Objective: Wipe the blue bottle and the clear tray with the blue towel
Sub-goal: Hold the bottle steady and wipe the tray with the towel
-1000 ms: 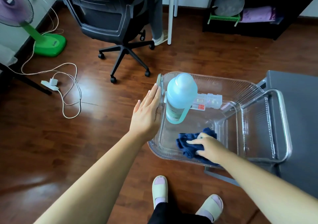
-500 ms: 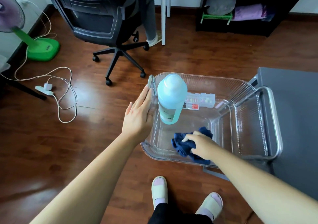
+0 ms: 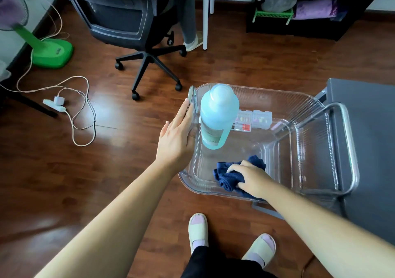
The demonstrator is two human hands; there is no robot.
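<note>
Office chair (image 3: 128, 19) & green-base fan (image 3: 51, 52) on wood floor (image 3: 64, 181), power strip (image 3: 54, 105) w/ looped cord nearby.

Bottle (image 3: 218, 117) stands upright inside tray (image 3: 267, 98), at its left side. Pill boxes (image 3: 253, 119) lie just right of it. Towel (image 3: 230, 176) lies in the near part, under right hand (image 3: 252, 178). Left hand (image 3: 176, 139) rests against the tray's left wall.

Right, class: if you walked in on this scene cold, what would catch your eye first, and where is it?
First, the tall pale blue plastic bottle, standing upright in the far left part of the clear plastic tray. Next, the right hand pressing a crumpled dark blue towel onto the tray's near floor, while the left hand lies flat against the tray's left outer wall. Behind, a bright green fan base stands on the dark wooden floor.
</note>
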